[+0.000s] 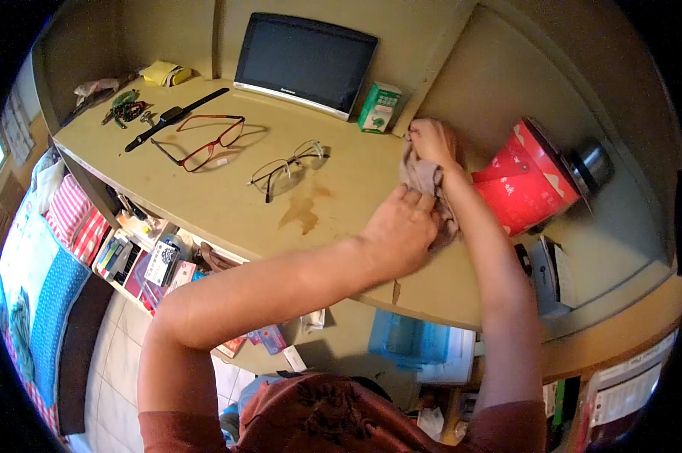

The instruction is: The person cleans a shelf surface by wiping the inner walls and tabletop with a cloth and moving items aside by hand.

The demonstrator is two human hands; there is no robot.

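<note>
A crumpled greyish-brown cloth [424,175] hangs between my two hands over the right part of the desk. My left hand [403,230] is closed on its lower part, fingers curled with the knuckles up. Farther back, near the desk's rear panel, my right hand [430,142] grips the upper end. A brownish shape beside my right hand is partly hidden, and I cannot make it out. On the desk [227,204] to the left of my hands lies a brown wet-looking stain [304,211]. Thin-framed eyeglasses [286,171] rest just behind the stain.
Red-framed glasses [216,147], a black smartwatch [173,115] and a bead string [128,109] lie left. A dark-screened tablet [304,64] leans at the back beside a green box [379,108]. A red bucket-shaped container [523,181] stands right. Below is a blue plastic bin [407,338].
</note>
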